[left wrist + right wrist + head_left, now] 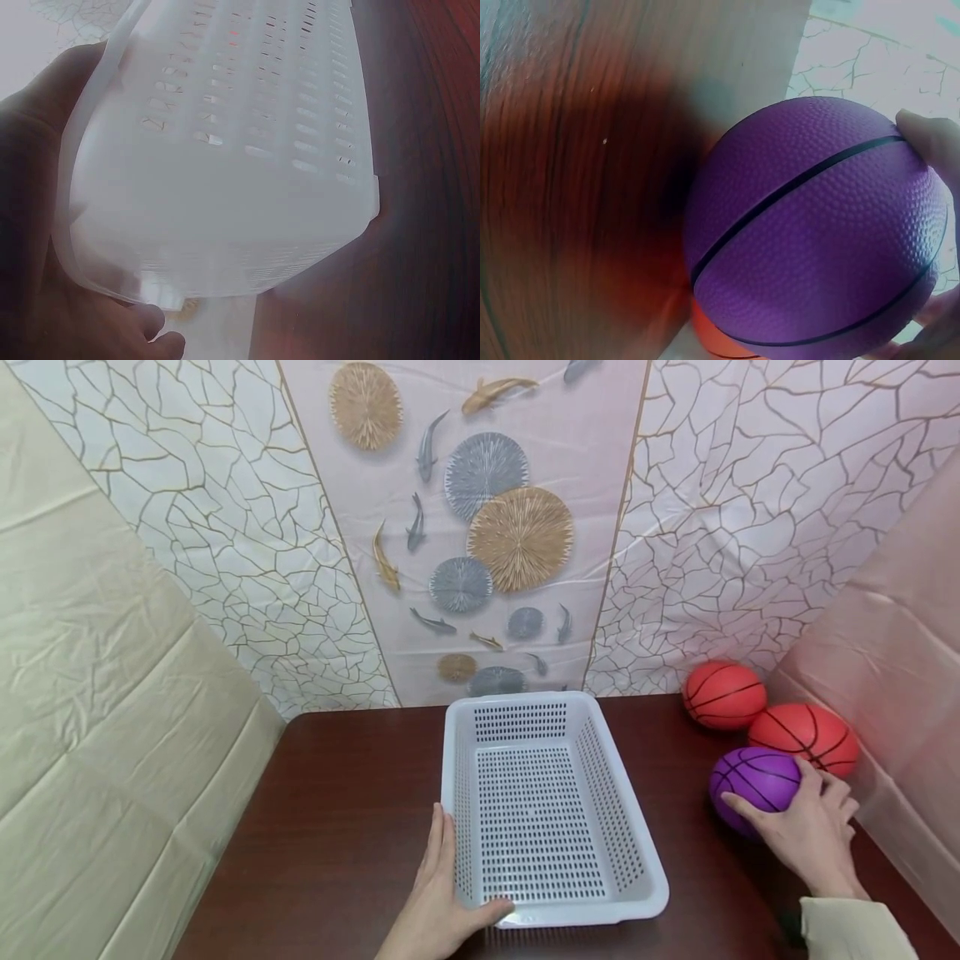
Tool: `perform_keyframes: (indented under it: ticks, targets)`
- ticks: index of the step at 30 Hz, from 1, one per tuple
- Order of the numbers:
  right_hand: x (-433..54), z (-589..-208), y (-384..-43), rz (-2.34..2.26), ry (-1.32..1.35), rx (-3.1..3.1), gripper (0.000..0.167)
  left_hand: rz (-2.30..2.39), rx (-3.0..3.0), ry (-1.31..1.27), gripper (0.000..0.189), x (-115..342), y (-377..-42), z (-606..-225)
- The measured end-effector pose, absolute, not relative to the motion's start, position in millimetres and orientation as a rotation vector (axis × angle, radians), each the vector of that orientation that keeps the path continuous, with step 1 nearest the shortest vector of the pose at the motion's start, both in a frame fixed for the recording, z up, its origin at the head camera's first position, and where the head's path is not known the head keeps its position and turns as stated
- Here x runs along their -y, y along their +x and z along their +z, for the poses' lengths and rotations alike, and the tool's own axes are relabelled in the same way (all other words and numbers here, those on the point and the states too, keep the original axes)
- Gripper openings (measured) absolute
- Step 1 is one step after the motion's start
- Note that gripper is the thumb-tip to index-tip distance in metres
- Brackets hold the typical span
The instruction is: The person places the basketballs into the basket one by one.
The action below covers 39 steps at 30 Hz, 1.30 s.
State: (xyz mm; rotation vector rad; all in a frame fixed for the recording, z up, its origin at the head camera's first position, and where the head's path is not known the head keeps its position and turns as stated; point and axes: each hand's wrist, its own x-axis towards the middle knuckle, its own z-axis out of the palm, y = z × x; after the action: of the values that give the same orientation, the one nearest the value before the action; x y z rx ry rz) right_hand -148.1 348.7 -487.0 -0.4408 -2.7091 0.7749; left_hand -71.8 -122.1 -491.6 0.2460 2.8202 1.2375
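Note:
A white plastic basket (536, 827) with slotted walls and floor stands on the dark table, nothing inside it. My left hand (442, 889) holds its near left corner, thumb over the near rim, fingers along the left side. The corner's outer wall (202, 202) fills much of the left wrist view. On the right, my right hand (813, 831) grips a purple toy basketball (753, 785) with thumb and fingers spread round it. Close up, the ball (817, 232) shows pebbled skin and black seams. Whether it touches the table I cannot tell.
Two red toy basketballs, a farther one (724, 695) and a nearer one (806, 739), lie behind the purple one by the right wall covering (907, 693). The dark wooden tabletop (337, 827) extends left of the basket. A patterned backdrop (480, 635) rises behind.

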Motion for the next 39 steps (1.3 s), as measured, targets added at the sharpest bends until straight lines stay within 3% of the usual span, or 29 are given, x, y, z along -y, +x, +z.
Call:
perform_keyframes:
  ticks: [39]
  targets:
    - [-284,-439,-164,0.868,-0.156,2.582,0.114,1.235,-2.826,0.244,0.132,122,-71,-491]
